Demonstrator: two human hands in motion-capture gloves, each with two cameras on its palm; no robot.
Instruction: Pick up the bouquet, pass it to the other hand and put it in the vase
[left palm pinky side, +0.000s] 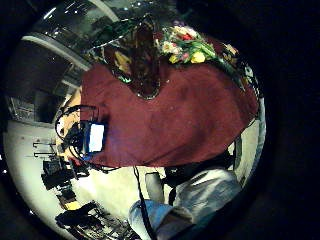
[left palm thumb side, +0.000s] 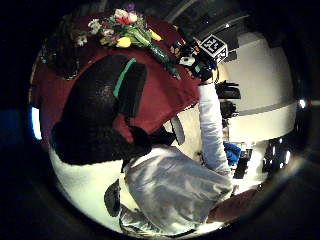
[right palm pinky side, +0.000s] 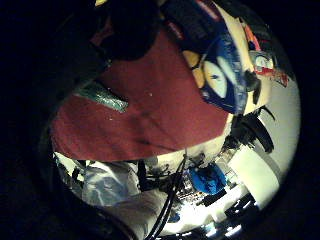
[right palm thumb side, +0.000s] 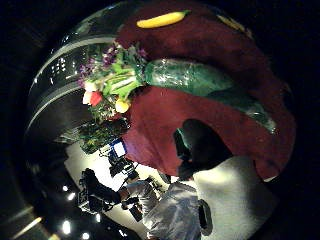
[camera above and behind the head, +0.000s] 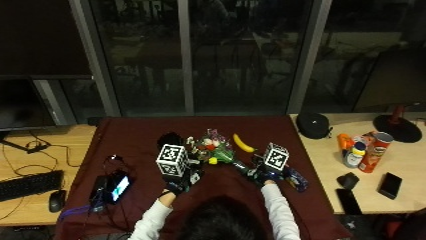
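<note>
A person at a worktop (camera above and behind the head: 133, 145) draped in dark red cloth reaches for a bouquet (camera above and behind the head: 217, 148) that lies on its side near the middle, flower heads toward the dark vase (camera above and behind the head: 171, 140), green-wrapped stems toward the right hand (camera above and behind the head: 267, 172). That hand sits at the stem end; whether its fingers are clamped on the wrapping or only beside it cannot be told. The left hand (camera above and behind the head: 178, 180) hovers over the cloth just short of the vase, holding nothing; its fingers are hidden from the overhead camera. A yellow banana (camera above and behind the head: 243, 143) lies just beyond the flowers. Judging from the layout, a lift by the stem tip alone could let the heavy blooms droop and sweep against the vase, tipping it, or nudge the banana.
</note>
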